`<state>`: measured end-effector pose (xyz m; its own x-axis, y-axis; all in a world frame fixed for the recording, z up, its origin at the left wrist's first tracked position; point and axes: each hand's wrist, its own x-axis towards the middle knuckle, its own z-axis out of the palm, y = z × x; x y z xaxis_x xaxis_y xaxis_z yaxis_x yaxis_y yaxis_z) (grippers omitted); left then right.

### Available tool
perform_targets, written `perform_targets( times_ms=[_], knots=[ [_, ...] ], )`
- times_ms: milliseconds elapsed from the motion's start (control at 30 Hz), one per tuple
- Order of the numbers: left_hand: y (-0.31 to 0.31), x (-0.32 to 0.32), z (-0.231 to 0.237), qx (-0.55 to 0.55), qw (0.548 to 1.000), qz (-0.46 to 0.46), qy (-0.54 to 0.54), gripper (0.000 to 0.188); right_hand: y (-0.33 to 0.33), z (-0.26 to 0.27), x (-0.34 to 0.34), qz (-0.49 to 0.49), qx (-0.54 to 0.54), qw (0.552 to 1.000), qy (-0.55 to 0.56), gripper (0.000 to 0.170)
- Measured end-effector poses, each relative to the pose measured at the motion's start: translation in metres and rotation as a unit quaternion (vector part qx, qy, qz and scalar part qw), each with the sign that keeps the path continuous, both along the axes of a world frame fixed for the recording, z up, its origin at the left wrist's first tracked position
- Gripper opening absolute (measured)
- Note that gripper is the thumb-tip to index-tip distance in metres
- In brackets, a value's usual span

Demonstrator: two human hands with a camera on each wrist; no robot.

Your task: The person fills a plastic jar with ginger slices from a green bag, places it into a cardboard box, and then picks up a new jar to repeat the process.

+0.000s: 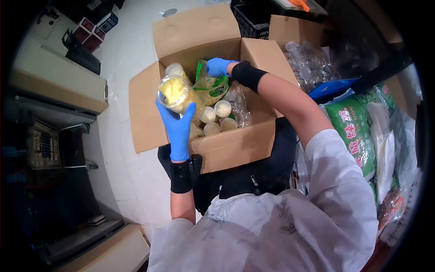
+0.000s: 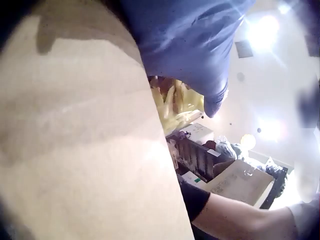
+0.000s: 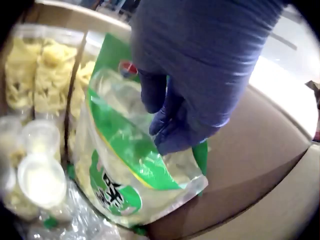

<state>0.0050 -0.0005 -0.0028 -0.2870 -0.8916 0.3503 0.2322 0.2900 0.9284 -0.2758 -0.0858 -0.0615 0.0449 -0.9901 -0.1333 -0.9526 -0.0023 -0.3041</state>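
Note:
In the head view, the left gloved hand [image 1: 177, 129] holds a clear plastic container [image 1: 174, 93] with yellow contents above the carton's left side. The left wrist view shows that hand [image 2: 185, 45] beside the yellow contents [image 2: 175, 102]. At a green and clear bag [image 1: 210, 88] inside the carton, the right gloved hand [image 1: 218, 67] grips the upper part. Close up, the right hand [image 3: 195, 80] has curled fingers at the open mouth of the bag [image 3: 135, 155]; its fingertips hide part of the rim. Small round tubs [image 1: 222, 109] stand beside the bag.
The open cardboard carton [image 1: 235, 147] has its flaps spread. More yellow-filled containers [image 3: 52, 75] stand along one side in it. To the right are another box with clear plastic items [image 1: 310, 63] and a green printed sack [image 1: 349, 131]. A black crate [image 1: 249, 22] stands behind.

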Motion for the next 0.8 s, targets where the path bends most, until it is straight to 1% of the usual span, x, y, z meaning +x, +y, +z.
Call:
perform_targets(
  times_ms=[33,67,100,167,200,233,300,333,367,433,467,500,567,600,633,667,700,733,767,800],
  knots=[
    [0.005,0.000,0.005,-0.048,0.997,0.019,-0.054,0.092,-0.007,-0.011,0.003,0.033,0.058,0.997,0.033,0.034],
    [0.011,0.000,0.010,-0.023,0.998,0.015,-0.053,0.098,-0.015,-0.022,0.005,0.066,0.115,0.989,0.066,0.037],
    [0.014,0.002,0.008,-0.018,0.998,0.015,-0.055,0.098,-0.022,-0.037,0.007,0.068,0.119,0.988,0.064,0.037],
    [0.015,0.003,0.003,-0.085,0.988,0.062,-0.112,0.098,-0.038,-0.071,0.001,0.078,0.180,0.972,0.128,0.047],
    [0.019,0.003,0.007,-0.061,0.986,0.078,-0.133,0.099,-0.050,-0.107,-0.010,0.051,0.178,0.976,0.117,0.053],
    [0.020,0.002,0.008,-0.056,0.987,0.073,-0.135,0.099,-0.043,-0.098,-0.008,0.048,0.185,0.975,0.114,0.053],
    [0.024,0.000,0.007,0.011,0.986,0.123,-0.113,0.100,-0.026,-0.086,-0.005,-0.031,0.087,0.989,0.119,0.048],
    [0.025,-0.001,0.009,0.046,0.984,0.140,-0.100,0.103,-0.033,-0.112,-0.013,-0.032,0.112,0.987,0.108,0.042],
    [0.025,0.000,0.008,0.054,0.983,0.137,-0.106,0.103,-0.034,-0.139,-0.020,-0.037,0.113,0.988,0.096,0.042],
    [0.024,0.004,0.003,0.063,0.976,0.177,-0.106,0.107,-0.027,-0.154,-0.021,-0.037,0.107,0.991,0.072,0.041],
    [0.024,0.007,0.000,0.049,0.971,0.192,-0.134,0.110,-0.024,-0.161,-0.020,-0.035,0.104,0.992,0.061,0.040],
    [0.026,0.007,0.001,0.056,0.970,0.190,-0.140,0.110,-0.020,-0.166,-0.019,-0.034,0.104,0.993,0.049,0.040],
    [0.031,0.008,0.005,0.078,0.968,0.190,-0.148,0.103,-0.012,-0.175,-0.016,-0.029,0.102,0.994,0.029,0.039],
    [0.033,0.012,0.000,0.028,0.950,0.221,-0.219,0.105,-0.009,-0.178,-0.014,-0.028,0.100,0.994,0.015,0.038],
    [0.032,0.009,-0.001,0.032,0.950,0.215,-0.223,0.105,-0.006,-0.179,-0.012,-0.028,0.099,0.995,0.001,0.038],
    [0.033,0.007,0.001,0.043,0.963,0.194,-0.184,0.105,-0.002,-0.181,-0.008,-0.034,0.096,0.995,-0.026,0.037],
    [0.032,0.004,0.004,0.053,0.973,0.171,-0.144,0.105,0.001,-0.176,-0.001,-0.116,0.092,0.978,-0.147,0.038],
    [0.030,0.005,0.008,0.061,0.971,0.153,-0.175,0.106,-0.013,-0.214,0.001,-0.112,0.020,0.970,-0.214,0.038],
    [0.027,0.004,0.004,0.065,0.971,0.146,-0.180,0.106,-0.021,-0.250,0.002,-0.109,0.008,0.965,-0.239,0.034],
    [0.024,0.005,0.000,0.041,0.978,0.138,-0.152,0.108,-0.028,-0.272,0.006,-0.106,-0.005,0.959,-0.264,0.031]
  ],
)
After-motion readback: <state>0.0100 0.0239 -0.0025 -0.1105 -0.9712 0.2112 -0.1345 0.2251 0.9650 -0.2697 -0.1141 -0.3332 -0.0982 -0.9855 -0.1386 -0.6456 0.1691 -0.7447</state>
